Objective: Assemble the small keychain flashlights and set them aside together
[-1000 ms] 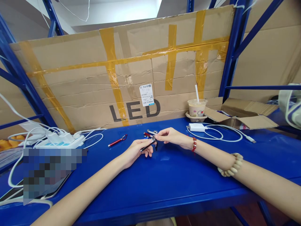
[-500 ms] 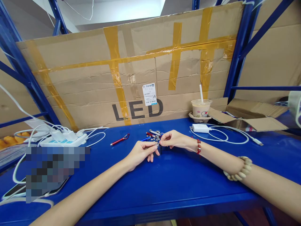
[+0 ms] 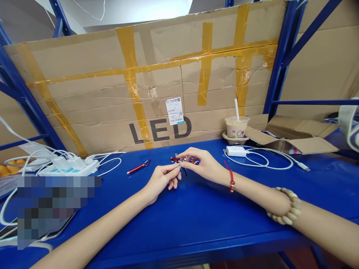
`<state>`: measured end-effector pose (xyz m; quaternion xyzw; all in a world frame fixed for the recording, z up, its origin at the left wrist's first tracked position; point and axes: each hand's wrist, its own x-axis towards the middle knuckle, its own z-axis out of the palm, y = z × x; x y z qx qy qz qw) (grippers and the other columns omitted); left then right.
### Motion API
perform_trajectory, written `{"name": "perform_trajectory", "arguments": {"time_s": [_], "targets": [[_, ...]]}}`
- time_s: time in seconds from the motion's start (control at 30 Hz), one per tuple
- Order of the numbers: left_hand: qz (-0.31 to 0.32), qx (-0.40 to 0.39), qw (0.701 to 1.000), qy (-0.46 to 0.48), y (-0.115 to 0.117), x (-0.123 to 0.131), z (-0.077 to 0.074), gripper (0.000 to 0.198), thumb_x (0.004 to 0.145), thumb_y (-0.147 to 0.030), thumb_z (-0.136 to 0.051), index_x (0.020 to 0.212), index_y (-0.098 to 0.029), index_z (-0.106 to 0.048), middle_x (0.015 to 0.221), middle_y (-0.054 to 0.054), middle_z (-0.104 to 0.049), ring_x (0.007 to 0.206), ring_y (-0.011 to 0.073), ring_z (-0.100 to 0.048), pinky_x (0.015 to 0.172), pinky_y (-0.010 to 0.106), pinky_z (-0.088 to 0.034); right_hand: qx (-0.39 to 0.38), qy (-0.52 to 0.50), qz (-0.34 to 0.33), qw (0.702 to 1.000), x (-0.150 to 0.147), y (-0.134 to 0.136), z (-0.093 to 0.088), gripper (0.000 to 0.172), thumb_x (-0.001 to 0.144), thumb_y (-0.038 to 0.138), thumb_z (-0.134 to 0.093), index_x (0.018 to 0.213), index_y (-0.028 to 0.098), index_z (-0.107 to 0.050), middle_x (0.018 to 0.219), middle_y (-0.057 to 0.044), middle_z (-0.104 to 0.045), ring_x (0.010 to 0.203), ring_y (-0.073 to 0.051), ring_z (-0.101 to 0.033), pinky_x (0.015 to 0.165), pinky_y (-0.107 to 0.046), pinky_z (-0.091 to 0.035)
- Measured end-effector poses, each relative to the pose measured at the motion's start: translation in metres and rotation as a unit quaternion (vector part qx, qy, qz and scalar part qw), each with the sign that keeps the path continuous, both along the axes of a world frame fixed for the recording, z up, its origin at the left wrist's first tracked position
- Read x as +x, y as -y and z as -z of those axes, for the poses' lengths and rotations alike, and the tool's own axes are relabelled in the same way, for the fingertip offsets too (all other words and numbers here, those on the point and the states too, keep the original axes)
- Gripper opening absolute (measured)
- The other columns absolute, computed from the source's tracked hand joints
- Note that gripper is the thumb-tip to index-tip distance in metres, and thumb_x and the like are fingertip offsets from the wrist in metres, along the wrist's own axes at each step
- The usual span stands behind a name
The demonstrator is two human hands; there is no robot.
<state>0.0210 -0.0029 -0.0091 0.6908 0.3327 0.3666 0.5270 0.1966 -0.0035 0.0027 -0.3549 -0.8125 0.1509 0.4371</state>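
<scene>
Over the blue tabletop (image 3: 196, 224), my left hand (image 3: 159, 181) is closed in a pinch, thumb against fingers, on a small shiny metal piece (image 3: 179, 167); its exact kind is too small to tell. A thin dark bit points down beside it. My right hand (image 3: 203, 162) arches over from the right with thumb and forefinger apart, the thumb tip at the same piece. Behind the right fingers, partly hidden, lies a pile of small red, blue and silver metal parts (image 3: 174, 159). To the left rests a slim red metal tube with a carabiner clip (image 3: 137, 169).
At left are a white power strip (image 3: 68, 168) with tangled cables and a blurred-out flat object (image 3: 56, 209). Toward the right lie a white adapter with its cable (image 3: 236, 151), a drink cup with straw (image 3: 237, 127) and an open carton (image 3: 300, 136). A cardboard sheet (image 3: 98, 97) stands behind.
My right hand has changed from a pinch at the small metal piece to fingers spread over the pile. My left hand keeps its pinch. The whole view has shifted slightly.
</scene>
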Motion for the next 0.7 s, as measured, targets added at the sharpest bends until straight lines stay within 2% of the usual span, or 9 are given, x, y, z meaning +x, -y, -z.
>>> {"name": "perform_trajectory", "arguments": {"time_s": [0.13,0.2,0.27,0.33,0.47,0.53,0.6,0.7], "targets": [[0.014,0.018,1.0,-0.014,0.002,0.001,0.001,0.031,0.076,-0.041,-0.055,0.067,-0.011,-0.057,0.052,-0.001,-0.043,0.038,0.0036,-0.032,0.039,0.019,-0.019,0.042,0.088,-0.031,0.995,-0.002,0.007,0.002,0.034,0.088,0.034,-0.041,0.118,0.023,-0.052,0.117,-0.006,-0.05,0.107,-0.017,-0.048,0.092,-0.032,-0.039],[0.024,0.034,0.999,-0.013,0.003,0.003,0.003,0.032,0.076,-0.041,-0.054,0.065,-0.01,-0.055,0.059,0.001,-0.047,0.042,0.003,-0.029,0.041,0.019,-0.019,0.022,0.115,-0.035,0.992,-0.006,0.009,0.007,0.041,0.09,0.036,-0.035,0.129,0.023,-0.04,0.126,-0.006,-0.044,0.118,-0.019,-0.039,0.099,-0.035,-0.033],[0.018,0.055,0.998,-0.017,0.003,0.006,0.005,0.032,0.075,-0.038,-0.055,0.061,-0.01,-0.052,0.056,0.0,-0.044,0.045,0.0038,-0.028,0.044,0.019,-0.021,-0.002,0.135,-0.034,0.99,-0.011,0.01,0.012,0.045,0.091,0.038,-0.03,0.133,0.022,-0.033,0.132,-0.006,-0.039,0.125,-0.02,-0.03,0.102,-0.038,-0.029],[0.007,0.086,0.996,-0.02,0.003,0.007,0.006,0.026,0.077,-0.03,-0.051,0.061,-0.01,-0.052,0.058,0.001,-0.048,0.051,0.0059,-0.035,0.049,0.019,-0.028,-0.028,0.146,-0.03,0.988,-0.015,0.01,0.015,0.049,0.091,0.041,-0.028,0.135,0.02,-0.028,0.135,-0.006,-0.036,0.128,-0.02,-0.026,0.104,-0.038,-0.026],[0.01,0.135,0.991,-0.021,0.005,0.008,0.008,0.014,0.076,-0.013,-0.043,0.073,-0.01,-0.056,0.069,0.003,-0.055,0.067,0.0113,-0.049,0.065,0.022,-0.039,-0.063,0.15,-0.016,0.986,-0.019,0.009,0.015,0.057,0.089,0.044,-0.029,0.138,0.016,-0.02,0.136,-0.008,-0.034,0.125,-0.02,-0.032,0.103,-0.038,-0.029],[0.011,0.14,0.99,-0.022,0.007,0.008,0.007,0.018,0.074,-0.008,-0.04,0.081,-0.01,-0.057,0.075,0.004,-0.057,0.071,0.0129,-0.052,0.069,0.023,-0.042,-0.07,0.145,-0.014,0.987,-0.019,0.009,0.014,0.059,0.088,0.044,-0.032,0.138,0.015,-0.02,0.134,-0.009,-0.038,0.123,-0.02,-0.036,0.102,-0.039,-0.03],[0.005,0.145,0.989,-0.034,0.008,0.008,0.007,0.021,0.073,-0.006,-0.039,0.086,-0.011,-0.055,0.08,0.004,-0.058,0.074,0.014,-0.054,0.07,0.024,-0.043,-0.074,0.14,-0.012,0.987,-0.02,0.01,0.013,0.06,0.087,0.044,-0.034,0.138,0.014,-0.022,0.132,-0.01,-0.041,0.12,-0.021,-0.039,0.1,-0.039,-0.032],[-0.011,0.173,0.983,-0.053,0.009,0.007,0.009,0.015,0.076,-0.009,-0.04,0.086,-0.014,-0.051,0.088,0.005,-0.056,0.085,0.016,-0.054,0.079,0.028,-0.042,-0.089,0.136,-0.011,0.987,-0.021,0.012,0.01,0.06,0.087,0.043,-0.036,0.137,0.013,-0.023,0.12,-0.011,-0.053,0.109,-0.022,-0.05,0.094,-0.039,-0.039]]}}
